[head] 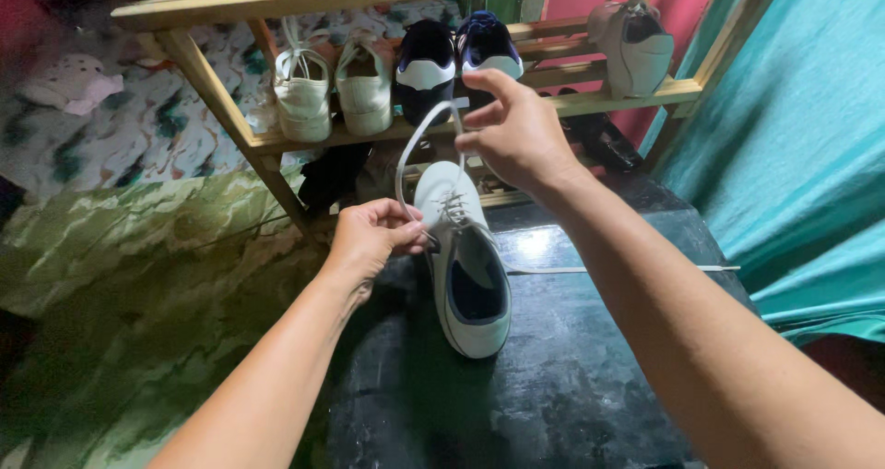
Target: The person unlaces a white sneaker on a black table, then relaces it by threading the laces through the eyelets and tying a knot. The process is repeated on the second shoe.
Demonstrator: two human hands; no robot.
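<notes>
A white sneaker [466, 275] with a dark lining stands on a dark worn surface [572, 377], toe pointing away from me. My left hand [373, 234] pinches the shoe's side at the eyelets, beside the tongue. My right hand [516, 132] is raised above the toe, fingers closed on a white shoelace [410, 151] that loops up from the eyelets. The lace's other end [636, 269] trails right across the surface.
A wooden shoe rack [230, 109] stands just behind, with a pair of cream shoes [332, 86], a pair of dark blue and white sneakers [456, 54] and a beige shoe [636, 49]. A teal curtain [811, 155] hangs at right. Green patterned floor [138, 275] lies at left.
</notes>
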